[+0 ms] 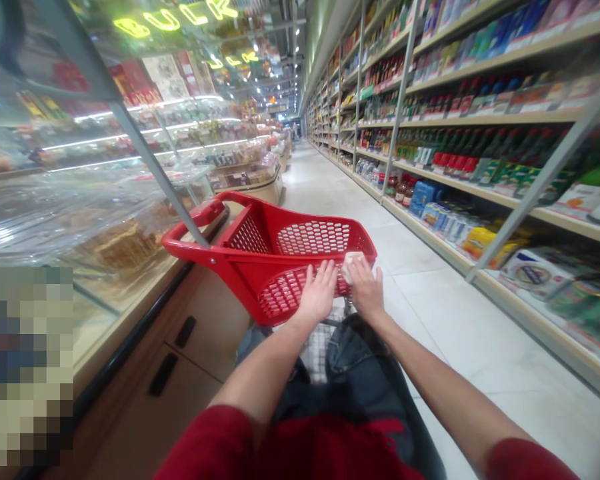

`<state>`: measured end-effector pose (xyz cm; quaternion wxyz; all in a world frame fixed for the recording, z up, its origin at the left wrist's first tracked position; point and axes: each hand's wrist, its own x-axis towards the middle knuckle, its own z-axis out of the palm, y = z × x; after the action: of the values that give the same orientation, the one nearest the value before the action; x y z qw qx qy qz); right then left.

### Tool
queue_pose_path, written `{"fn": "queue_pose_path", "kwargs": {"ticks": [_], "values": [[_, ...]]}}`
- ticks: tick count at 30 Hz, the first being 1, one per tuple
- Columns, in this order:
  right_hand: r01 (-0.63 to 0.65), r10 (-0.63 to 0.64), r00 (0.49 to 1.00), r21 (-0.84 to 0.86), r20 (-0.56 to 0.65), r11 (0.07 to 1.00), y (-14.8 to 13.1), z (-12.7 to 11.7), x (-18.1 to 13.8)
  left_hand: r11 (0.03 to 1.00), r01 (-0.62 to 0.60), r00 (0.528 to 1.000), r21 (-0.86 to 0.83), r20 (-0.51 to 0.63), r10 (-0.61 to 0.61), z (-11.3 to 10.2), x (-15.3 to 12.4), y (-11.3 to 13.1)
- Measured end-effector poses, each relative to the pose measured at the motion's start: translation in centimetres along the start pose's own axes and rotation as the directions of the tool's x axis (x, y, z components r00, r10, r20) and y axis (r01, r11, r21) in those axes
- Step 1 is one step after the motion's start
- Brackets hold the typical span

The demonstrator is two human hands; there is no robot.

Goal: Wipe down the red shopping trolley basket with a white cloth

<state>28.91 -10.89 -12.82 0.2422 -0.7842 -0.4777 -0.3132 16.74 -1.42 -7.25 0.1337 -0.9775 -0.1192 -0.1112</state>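
Note:
Before my knees stands a red plastic shopping cart (240, 267) with pierced mesh sides, turned sideways to me. Its handle reaches to the left, beside the glass display. My left hand (320, 291) lies with fingers stretched out against the near mesh side of the basket. Close to its right, my right hand (366, 290) presses a crumpled white cloth (353, 265) to the cart's side by the front corner. The cloth is partly covered by my fingers, and whether it is fabric or paper I cannot tell.
On the left, a counter with clear covers (80, 220) holds packaged food, with dark-handled cabinet doors (205, 340) below. Tall shelves of bottles and packs (480, 133) line the right. A pale tiled aisle (320, 173) runs ahead between them.

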Motion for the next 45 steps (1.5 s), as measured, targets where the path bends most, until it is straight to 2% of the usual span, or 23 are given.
{"fn": "queue_pose_path", "kwargs": {"ticks": [3, 7, 9, 12, 14, 16, 19, 22, 24, 26, 29, 31, 33, 34, 37, 40, 43, 45], "values": [[-0.050, 0.051, 0.997, -0.025, 0.055, 0.998, 0.8, 0.1, 0.5, 1.000, -0.024, 1.000, -0.016, -0.002, 0.024, -0.3, 1.0, 0.7], [-0.043, 0.049, 0.972, -0.030, 0.232, 0.999, 1.4, 1.3, -2.3, 0.996, -0.084, 0.996, -0.018, 0.039, 0.085, 0.3, 0.9, 1.8], [-0.038, 0.044, 0.962, -0.028, 0.268, 0.999, 1.7, 1.4, -3.7, 0.993, -0.118, 0.991, -0.014, 0.066, 0.119, 0.6, 0.7, 2.2], [-0.049, 0.055, 0.986, -0.038, 0.159, 0.998, 2.4, 0.8, -3.5, 0.991, -0.130, 0.989, -0.013, 0.069, 0.131, 0.5, 0.7, 2.4], [-0.073, 0.075, 0.996, -0.046, 0.048, 0.996, 2.9, 0.1, -2.2, 0.994, -0.112, 0.992, -0.015, 0.050, 0.113, 0.1, 1.0, 2.4], [-0.105, 0.106, 0.994, -0.057, 0.006, 0.993, 3.1, -0.3, -0.9, 0.995, -0.095, 0.995, -0.020, 0.032, 0.096, -0.4, 1.4, 2.4], [-0.131, 0.139, 0.985, -0.082, 0.102, 0.988, 3.1, 0.0, -0.7, 0.995, -0.093, 0.995, -0.021, 0.023, 0.093, -0.7, 1.5, 2.4], [-0.107, 0.129, 0.958, -0.099, 0.257, 0.989, 2.7, 0.8, -2.6, 0.995, -0.099, 0.995, -0.015, 0.016, 0.100, -0.3, 0.9, 2.1], [-0.094, 0.121, 0.940, -0.100, 0.318, 0.991, 2.7, 1.0, -3.8, 0.996, -0.086, 0.996, -0.012, 0.020, 0.086, -0.1, 0.5, 1.5], [-0.113, 0.136, 0.949, -0.098, 0.284, 0.989, 3.0, 0.5, -3.8, 0.999, -0.044, 0.999, -0.008, 0.030, 0.044, -0.3, 0.1, 0.5], [-0.182, 0.189, 0.979, -0.081, 0.078, 0.980, 3.6, -1.1, -1.2, 0.999, 0.051, 0.999, 0.002, 0.004, -0.051, -1.6, -0.4, -1.9], [-0.231, 0.228, 0.972, -0.047, -0.050, 0.972, 4.0, -2.2, 1.1, 0.992, 0.123, 0.992, 0.016, -0.033, -0.122, -2.7, -0.9, -3.9], [-0.285, 0.283, 0.954, -0.011, -0.097, 0.958, 3.9, -2.7, 3.0, 0.978, 0.205, 0.978, 0.030, -0.049, -0.204, -3.6, -1.5, -5.8], [-0.305, 0.304, 0.950, 0.003, -0.075, 0.952, 3.6, -2.8, 3.7, 0.968, 0.247, 0.968, 0.036, -0.044, -0.246, -3.9, -1.9, -6.6], [-0.299, 0.297, 0.950, 0.007, 0.093, 0.954, 1.4, -2.2, 4.6, 0.944, 0.327, 0.945, 0.048, 0.000, -0.327, -4.2, -3.1, -8.1], [-0.183, 0.177, 0.960, 0.010, 0.215, 0.983, -2.6, -1.2, 5.2, 0.943, 0.329, 0.944, 0.048, 0.024, -0.330, -3.9, -3.9, -8.3], [-0.032, 0.016, 0.960, 0.052, 0.278, 0.998, -7.0, -0.7, 6.1, 0.944, 0.329, 0.944, 0.028, 0.032, -0.330, -3.9, -4.1, -7.8], [0.018, -0.041, 0.951, 0.076, 0.306, 0.997, -8.9, -0.8, 6.7, 0.943, 0.331, 0.942, 0.004, 0.047, -0.331, -4.2, -4.2, -7.6]]}}
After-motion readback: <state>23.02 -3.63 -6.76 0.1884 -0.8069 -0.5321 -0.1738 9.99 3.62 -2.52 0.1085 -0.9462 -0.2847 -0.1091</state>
